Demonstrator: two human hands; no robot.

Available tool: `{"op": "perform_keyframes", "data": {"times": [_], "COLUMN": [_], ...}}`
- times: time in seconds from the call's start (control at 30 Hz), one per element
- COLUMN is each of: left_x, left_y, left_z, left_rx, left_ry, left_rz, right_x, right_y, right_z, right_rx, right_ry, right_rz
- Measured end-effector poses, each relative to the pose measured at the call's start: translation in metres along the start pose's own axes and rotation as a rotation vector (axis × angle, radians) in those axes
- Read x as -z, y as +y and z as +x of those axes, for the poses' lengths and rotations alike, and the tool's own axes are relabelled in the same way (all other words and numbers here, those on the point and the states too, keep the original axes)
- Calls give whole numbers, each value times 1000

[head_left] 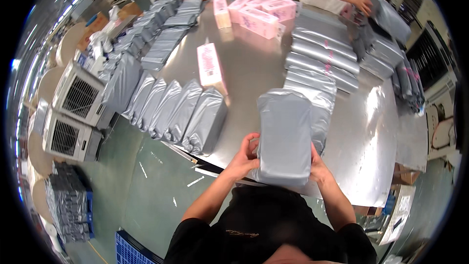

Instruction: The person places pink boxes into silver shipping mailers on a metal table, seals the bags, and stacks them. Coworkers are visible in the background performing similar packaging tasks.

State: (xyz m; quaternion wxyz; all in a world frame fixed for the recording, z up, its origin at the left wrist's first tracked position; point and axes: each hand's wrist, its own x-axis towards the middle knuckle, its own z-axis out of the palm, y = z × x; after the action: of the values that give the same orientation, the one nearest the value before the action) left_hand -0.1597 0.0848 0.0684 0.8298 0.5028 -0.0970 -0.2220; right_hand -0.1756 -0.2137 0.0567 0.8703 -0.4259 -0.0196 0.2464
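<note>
Your left hand (pixel 243 155) and right hand (pixel 316 166) clamp the grey bag (pixel 285 137) by its lower sides. It stands upright at the near edge of the steel table (pixel 361 142), touching the bag row (pixel 320 63) behind; a pink box (pixel 210 67) lies further left.

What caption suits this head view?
Both hands, left hand and right hand, grip a grey plastic mailer bag over a steel table.

Bright, even overhead light. Strong white glare on the steel table (pixel 254 68) near its right edge and front right corner; softer sheen on the grey bags (pixel 322 63). Shadows faint. Heavy fisheye bending with a black rim. Centre sharp; far edge soft, people there blurred.
</note>
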Motion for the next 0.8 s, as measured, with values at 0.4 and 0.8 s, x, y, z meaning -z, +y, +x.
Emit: {"op": "perform_keyframes", "data": {"times": [0.4,0.8], "left_x": [139,405], "left_y": [260,329], "left_z": [-99,-87], "left_rx": [-212,389], "left_ry": [557,1013], "left_rz": [850,2005], "right_x": [-171,-218], "right_y": [8,36], "right_z": [207,459], "right_rx": [337,62], "right_ry": [-165,280], "right_rz": [-954,-1908]}}
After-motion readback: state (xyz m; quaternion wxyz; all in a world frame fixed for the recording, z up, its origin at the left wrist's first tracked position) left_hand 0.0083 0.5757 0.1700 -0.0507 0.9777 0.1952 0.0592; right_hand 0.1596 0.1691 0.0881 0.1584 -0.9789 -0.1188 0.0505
